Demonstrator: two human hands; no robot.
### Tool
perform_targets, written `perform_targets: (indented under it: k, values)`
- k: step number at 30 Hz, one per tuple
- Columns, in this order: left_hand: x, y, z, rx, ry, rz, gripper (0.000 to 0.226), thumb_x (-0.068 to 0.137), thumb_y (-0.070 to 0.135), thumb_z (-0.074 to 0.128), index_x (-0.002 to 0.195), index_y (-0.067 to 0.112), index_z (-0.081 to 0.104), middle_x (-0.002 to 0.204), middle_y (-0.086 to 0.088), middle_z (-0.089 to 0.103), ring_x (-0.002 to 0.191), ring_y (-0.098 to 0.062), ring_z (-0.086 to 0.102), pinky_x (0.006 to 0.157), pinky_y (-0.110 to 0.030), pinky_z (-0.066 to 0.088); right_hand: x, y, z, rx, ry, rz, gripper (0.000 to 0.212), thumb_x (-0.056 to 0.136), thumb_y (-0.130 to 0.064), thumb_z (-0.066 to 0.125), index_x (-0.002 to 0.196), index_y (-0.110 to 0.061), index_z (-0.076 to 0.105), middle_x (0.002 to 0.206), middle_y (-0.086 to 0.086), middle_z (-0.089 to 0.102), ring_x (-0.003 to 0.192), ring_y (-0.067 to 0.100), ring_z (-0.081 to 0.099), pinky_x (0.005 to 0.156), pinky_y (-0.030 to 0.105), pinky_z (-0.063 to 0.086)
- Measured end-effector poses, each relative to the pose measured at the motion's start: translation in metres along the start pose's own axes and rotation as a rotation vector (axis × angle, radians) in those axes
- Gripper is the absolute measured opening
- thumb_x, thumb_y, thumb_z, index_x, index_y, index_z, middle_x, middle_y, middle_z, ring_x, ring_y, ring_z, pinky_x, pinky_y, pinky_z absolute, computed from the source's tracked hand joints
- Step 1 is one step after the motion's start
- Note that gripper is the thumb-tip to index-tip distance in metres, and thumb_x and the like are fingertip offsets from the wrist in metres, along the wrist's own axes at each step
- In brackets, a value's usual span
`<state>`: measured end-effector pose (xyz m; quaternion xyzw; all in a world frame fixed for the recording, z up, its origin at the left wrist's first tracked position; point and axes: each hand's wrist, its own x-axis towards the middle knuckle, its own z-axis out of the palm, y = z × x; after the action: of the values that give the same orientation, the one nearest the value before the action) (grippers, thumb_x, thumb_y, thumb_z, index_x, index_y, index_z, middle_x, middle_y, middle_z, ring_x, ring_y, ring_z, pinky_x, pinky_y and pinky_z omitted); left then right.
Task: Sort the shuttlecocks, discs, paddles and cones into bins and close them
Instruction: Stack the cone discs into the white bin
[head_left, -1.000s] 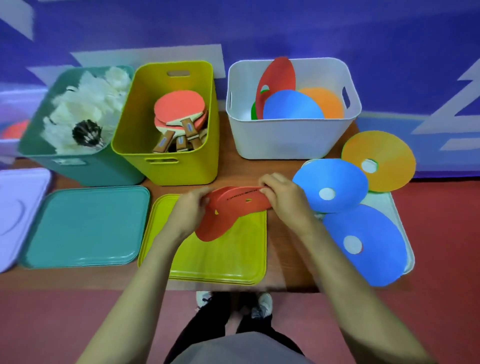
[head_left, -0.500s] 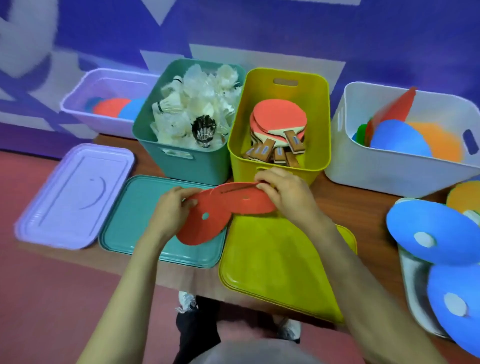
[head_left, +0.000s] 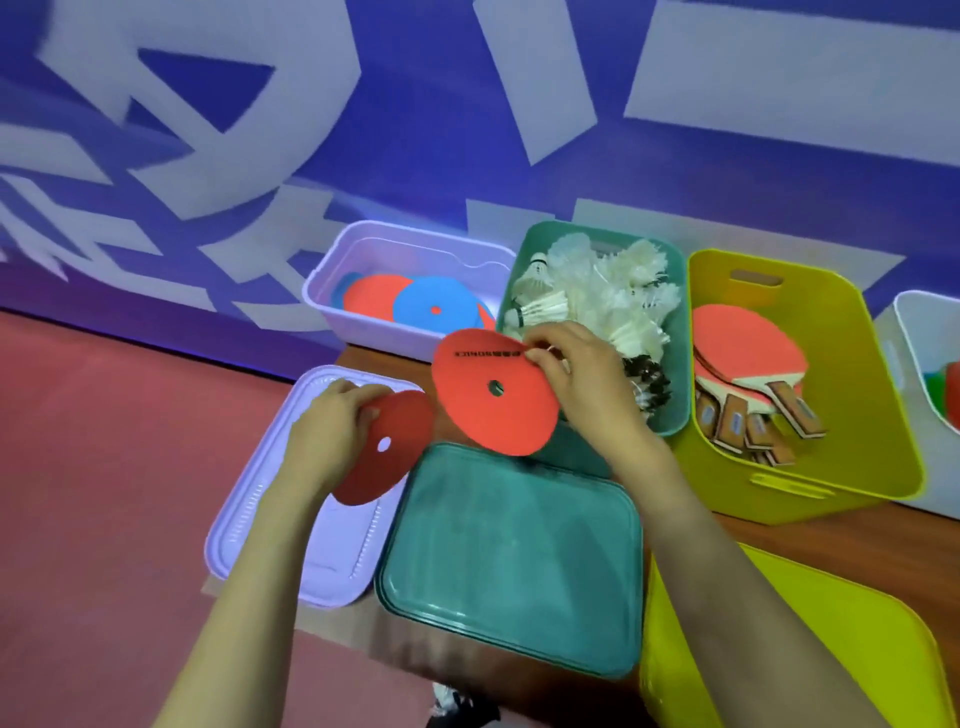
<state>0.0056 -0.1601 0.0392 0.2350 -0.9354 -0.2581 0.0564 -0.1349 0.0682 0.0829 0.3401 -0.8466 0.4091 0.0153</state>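
Your right hand (head_left: 582, 374) pinches the printed disc (head_left: 488, 410) above the far edge of the teal lid (head_left: 514, 551). Your left hand (head_left: 327, 431) grips the plain disc (head_left: 400, 467) just left of that lid.

Your single head view, looking forward and down, close over the counter (head_left: 810, 540), angled left, bins ahead
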Motion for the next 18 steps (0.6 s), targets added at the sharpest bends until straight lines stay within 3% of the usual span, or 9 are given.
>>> perform_targets:
  k: [6,9,12,18]
  values:
    - [0.033,-0.023,-0.023,-0.22,0.176,-0.072,0.031,0.087,0.002,0.057,0.112,0.018,0.068,0.098,-0.01,0.064,0.093,-0.028,0.059,0.081,-0.029,0.04,0.076,-0.026,0.034,-0.02,0.135,0.089,0.011,0.091,-0.005,0.05,0.099,-0.007,0.057,0.097,0.01,0.061,0.086,0.027,0.055,0.073,0.035,0.042]
    - [0.052,-0.033,-0.029,-0.432,0.263,-0.206,0.025,0.088,0.006,0.059,0.11,0.015,0.068,0.099,-0.005,0.067,0.089,-0.02,0.058,0.082,-0.025,0.041,0.12,-0.03,0.049,-0.135,0.087,0.184,0.017,0.091,-0.003,0.044,0.107,-0.004,0.051,0.107,0.017,0.058,0.094,0.033,0.053,0.072,0.037,0.038]
    - [0.073,-0.043,-0.031,-0.623,0.395,-0.335,0.024,0.088,0.007,0.059,0.11,0.015,0.067,0.092,-0.004,0.064,0.082,-0.02,0.056,0.081,-0.031,0.046,0.162,-0.029,0.07,-0.234,0.02,0.23,0.019,0.091,-0.003,0.042,0.108,-0.003,0.049,0.11,0.021,0.056,0.099,0.037,0.052,0.072,0.037,0.036]
    - [0.117,-0.054,-0.019,-0.883,0.486,-0.384,0.026,0.09,0.007,0.056,0.114,0.014,0.063,0.092,-0.001,0.06,0.071,-0.008,0.052,0.073,-0.028,0.047,0.213,-0.018,0.113,-0.295,-0.098,0.376,0.029,0.089,0.004,0.038,0.117,0.002,0.043,0.119,0.025,0.052,0.107,0.039,0.053,0.075,0.038,0.036]
